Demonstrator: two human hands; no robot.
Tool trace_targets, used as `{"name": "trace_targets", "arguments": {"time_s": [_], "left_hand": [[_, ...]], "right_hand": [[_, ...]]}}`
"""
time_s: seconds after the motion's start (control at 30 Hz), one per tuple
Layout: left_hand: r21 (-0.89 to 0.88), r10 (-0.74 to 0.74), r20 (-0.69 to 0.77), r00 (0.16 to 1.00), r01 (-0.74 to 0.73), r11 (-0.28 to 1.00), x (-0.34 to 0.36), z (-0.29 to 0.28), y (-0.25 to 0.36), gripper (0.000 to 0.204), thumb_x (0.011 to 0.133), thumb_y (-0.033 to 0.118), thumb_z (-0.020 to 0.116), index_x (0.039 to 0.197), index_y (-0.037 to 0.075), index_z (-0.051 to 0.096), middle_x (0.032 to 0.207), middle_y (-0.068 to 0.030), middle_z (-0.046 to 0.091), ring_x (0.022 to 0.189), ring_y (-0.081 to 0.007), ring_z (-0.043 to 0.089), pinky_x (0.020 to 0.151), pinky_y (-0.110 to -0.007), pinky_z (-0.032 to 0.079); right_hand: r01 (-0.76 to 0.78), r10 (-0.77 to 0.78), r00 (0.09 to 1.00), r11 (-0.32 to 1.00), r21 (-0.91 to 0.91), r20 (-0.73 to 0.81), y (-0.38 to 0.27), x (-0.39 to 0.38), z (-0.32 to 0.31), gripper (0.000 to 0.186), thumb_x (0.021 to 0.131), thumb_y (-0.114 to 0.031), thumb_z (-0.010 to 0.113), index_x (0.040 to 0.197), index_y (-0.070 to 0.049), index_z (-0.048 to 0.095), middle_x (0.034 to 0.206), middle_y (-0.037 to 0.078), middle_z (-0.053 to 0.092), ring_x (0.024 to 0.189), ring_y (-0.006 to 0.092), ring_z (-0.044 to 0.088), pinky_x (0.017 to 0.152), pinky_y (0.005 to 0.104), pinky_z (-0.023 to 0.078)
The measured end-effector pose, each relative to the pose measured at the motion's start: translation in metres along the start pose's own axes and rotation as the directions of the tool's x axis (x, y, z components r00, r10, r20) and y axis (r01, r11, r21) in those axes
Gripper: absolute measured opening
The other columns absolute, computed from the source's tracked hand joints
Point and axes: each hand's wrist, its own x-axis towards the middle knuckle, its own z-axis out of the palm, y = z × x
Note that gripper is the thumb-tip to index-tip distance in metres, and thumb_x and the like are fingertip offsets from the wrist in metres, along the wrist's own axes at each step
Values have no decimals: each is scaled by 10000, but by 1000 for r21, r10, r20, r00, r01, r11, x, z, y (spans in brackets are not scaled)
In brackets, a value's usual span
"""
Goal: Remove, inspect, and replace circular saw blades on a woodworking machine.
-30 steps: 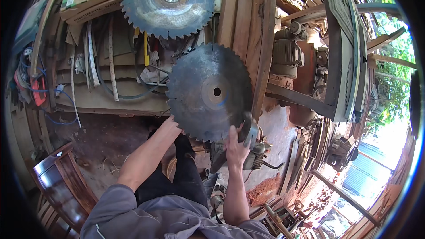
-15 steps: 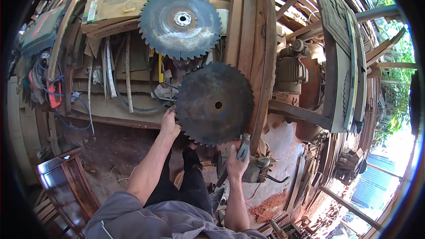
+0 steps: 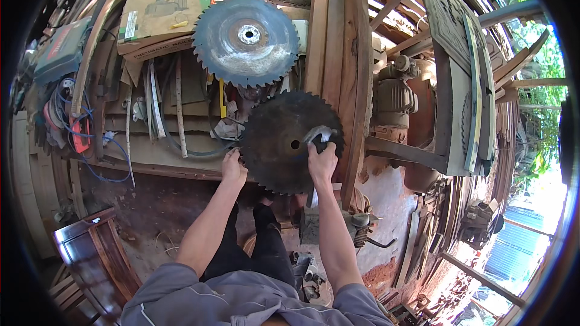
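Long boards (image 3: pixel 332 42): running up and away along the right side of the dark saw blade (image 3: pixel 272 151), partly behind it in view.
Dark saw blade: the landmark here, face on, toothed all round, bored at the centre. Probably heavy for so thin a plate, stiff, not fragile, perhaps slippery across the flat face. Best held on plain steel inside the teeth, from opposite sides; a sliding grip along the rim could cut.
Pale blade (image 3: pixel 248 54): just beyond the dark saw blade, slightly left.
Cardboard box (image 3: pixel 163 18): farther beyond the dark saw blade, well to the left.
Ribbed motor (image 3: pixel 396 102): right of the dark saw blade, past the boards.
Left hand (image 3: pixel 234 166): at the left rim of the dark saw blade, fingers drawn together, apparently pinching the edge.
Right hand (image 3: pixel 323 160): over the dark saw blade's right half, fingers curled around a metal-headed tool (image 3: pixel 320 132).
Metal-headed tool: head right of the dark saw blade's centre hole; cannot tell whether touching the steel. Probably hard and compact.
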Motion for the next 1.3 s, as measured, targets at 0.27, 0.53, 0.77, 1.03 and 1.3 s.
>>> {"name": "trace_targets", "arguments": {"time_s": [0.27, 0.53, 0.77, 1.03, 1.3], "left_hand": [[200, 60, -197, 979, -19, 980, -21, 12, 15, 113, 991, 76, 463, 1066, 26, 531, 975, -100, 633, 854, -182, 626, 756, -339, 530], [316, 397, -159, 904, -334, 888, -26, 22, 82, 101, 928, -29, 495, 1014, -33, 547, 934, -136, 661, 732, -165, 626, 681, -263, 528], [247, 324, 117, 939, -344, 906, 20, 81, 154, 296, 886, -56, 470, 1162, -49, 577, 967, -90, 625, 766, -144, 583, 658, -252, 483], [370, 36, 236, 971, -124, 921, 60, 140, 187, 303, 897, 378, 685, 1002, 102, 618, 812, 6, 588, 703, -121, 581, 640, -274, 482], [545, 194, 228, 954, -291, 786, 88, 154, 184, 216, 897, 280, 673, 957, 76, 635, 788, 14, 622, 602, -86, 541, 530, -240, 432]], "right_hand": [[-16, 20, 999, 993, -118, 35, 9, 37, 38, 570, 850, -399, 686, 1098, 52, 442, 1052, 334, 606, 1019, 479, 596, 890, 513, 465], [-140, 175, 966, 973, -183, 190, -3, 54, 39, 686, 813, -381, 746, 1206, 65, 403, 1159, 339, 581, 1115, 464, 570, 963, 483, 453], [-258, 285, 940, 953, -158, 186, -21, 60, 43, 818, 738, -408, 809, 1206, 120, 395, 1205, 338, 563, 1148, 438, 566, 990, 452, 455], [-245, 269, 952, 956, -163, 145, -9, 67, 48, 918, 680, -405, 853, 1227, 154, 373, 1178, 330, 582, 1125, 423, 587, 972, 435, 473], [-271, 289, 946, 954, -130, 146, -16, 64, 47, 828, 678, -352, 861, 1187, 124, 414, 1163, 320, 591, 1116, 422, 587, 970, 442, 469]]}}
